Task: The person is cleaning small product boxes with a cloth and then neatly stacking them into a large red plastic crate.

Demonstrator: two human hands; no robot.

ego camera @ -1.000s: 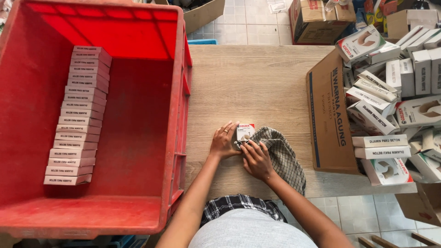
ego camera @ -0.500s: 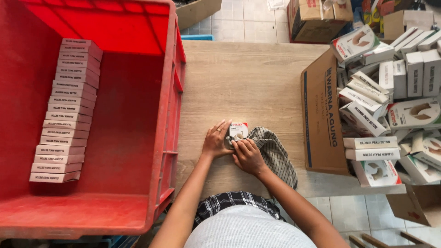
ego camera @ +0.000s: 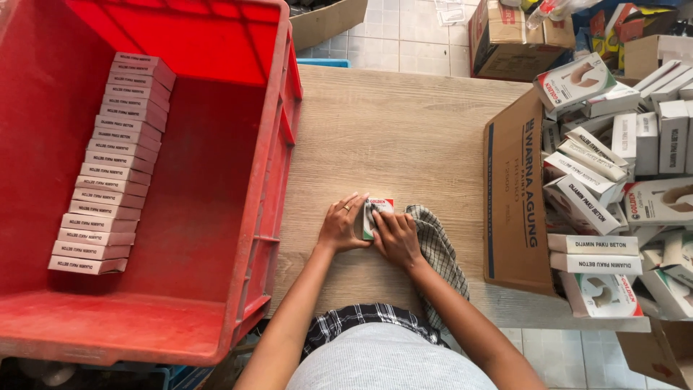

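At the left, a red crate [ego camera: 238, 217] already holds one long row of small boxes [ego camera: 112, 162], with most of its floor bare. Mid-table, the left hand [ego camera: 343, 225] steadies a small white box [ego camera: 378, 211] while the right hand [ego camera: 395, 236] presses a checked cloth [ego camera: 439, 253] against it. At the right, a cardboard carton [ego camera: 512, 195] holds many more boxes

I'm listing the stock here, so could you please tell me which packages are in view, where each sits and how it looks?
Small box: on the table, under both hands; white, red corner.
Box row: in the red crate; slim, whitish.
Box pile: right, in an open brown carton; white, red accents.
Brown cartons: floor, top.
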